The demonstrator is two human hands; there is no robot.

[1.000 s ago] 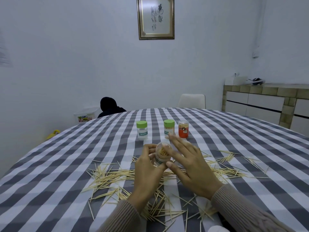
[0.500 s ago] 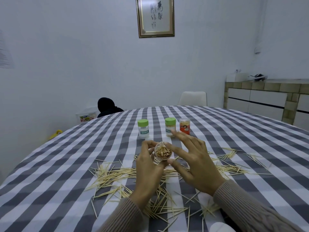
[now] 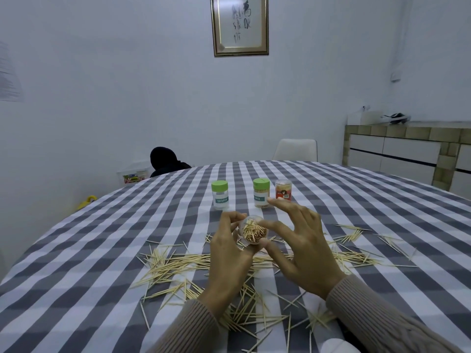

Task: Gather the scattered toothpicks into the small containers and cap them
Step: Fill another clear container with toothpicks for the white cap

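Since the frame 0.5 s ago, both hands have stayed at the middle of the frame around the small clear container, which remains tilted so that its open mouth faces the camera and shows the toothpicks packed inside. At centre frame the left hand grips the container from the left, its fingers curled round the wall. From the right, the right hand pinches the container's rim between thumb and one finger, while its other fingers spread upward. Loose toothpicks lie scattered over the grey-and-white checked tablecloth, below the hands and out to the right side of the frame. Just above the hands, in a row, stand 2 green-capped jars and 1 red-labelled jar, all upright. Top centre, a framed calligraphy picture hangs on the wall.
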